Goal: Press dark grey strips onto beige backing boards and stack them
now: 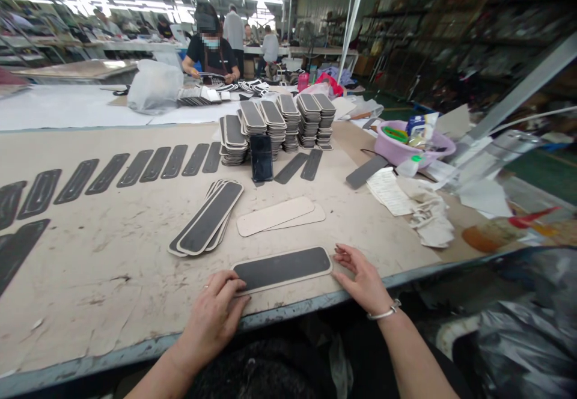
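A long rounded beige strip with a black pad on top (283, 268) lies near the table's front edge. My left hand (215, 313) presses its left end with fingers laid flat. My right hand (362, 280), wearing a bracelet, touches its right end with fingers stretched out. Just beyond it lie two plain beige strips (276, 216). To the left of those sits a fanned pile of finished padded strips (208, 219).
Tall stacks of padded strips (279, 122) and a dark phone (261, 157) stand mid-table. A row of black pads (135, 167) runs leftward. A purple basin (412, 143), papers and rags (428, 213) lie right. A person works at the far table (211, 53).
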A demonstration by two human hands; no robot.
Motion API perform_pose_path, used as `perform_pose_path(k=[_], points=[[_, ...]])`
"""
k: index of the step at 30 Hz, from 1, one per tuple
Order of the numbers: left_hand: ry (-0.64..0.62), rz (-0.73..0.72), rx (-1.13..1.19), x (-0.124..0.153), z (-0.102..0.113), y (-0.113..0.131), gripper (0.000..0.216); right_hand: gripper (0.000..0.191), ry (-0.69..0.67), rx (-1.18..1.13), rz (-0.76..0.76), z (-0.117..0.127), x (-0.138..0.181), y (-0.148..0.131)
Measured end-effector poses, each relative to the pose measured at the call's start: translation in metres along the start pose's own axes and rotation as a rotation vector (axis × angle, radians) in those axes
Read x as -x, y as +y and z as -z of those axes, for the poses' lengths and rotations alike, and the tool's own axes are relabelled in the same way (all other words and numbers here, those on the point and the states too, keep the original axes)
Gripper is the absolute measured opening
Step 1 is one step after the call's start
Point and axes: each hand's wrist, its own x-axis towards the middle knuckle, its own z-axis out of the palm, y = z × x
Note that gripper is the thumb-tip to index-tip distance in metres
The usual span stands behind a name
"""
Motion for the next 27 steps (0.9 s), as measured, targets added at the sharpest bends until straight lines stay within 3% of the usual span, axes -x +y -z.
perform_pose_path(k=[4, 8, 13, 27], points=[[-0.034, -0.090, 0.091, -0.026, -0.008, 0.036, 0.016, 0.047, -0.050, 0.121, 0.028, 0.001, -0.001, -0.002], [-0.131, -0.262, 0.184, -0.061, -0.047, 0.068, 0.026, 0.059, -0.041, 0.162, 0.064, -0.003, -0.001, -0.002], [-0.195, -0.279, 0.140, -0.084, -0.089, 0.081, 0.019, 0.070, -0.048, 0.166, 0.056, -0.007, 0.000, 0.004], [-0.200, -0.296, 0.149, -0.084, -0.090, 0.081, 0.017, 0.073, -0.043, 0.171, 0.054, -0.010, 0.001, 0.008]])
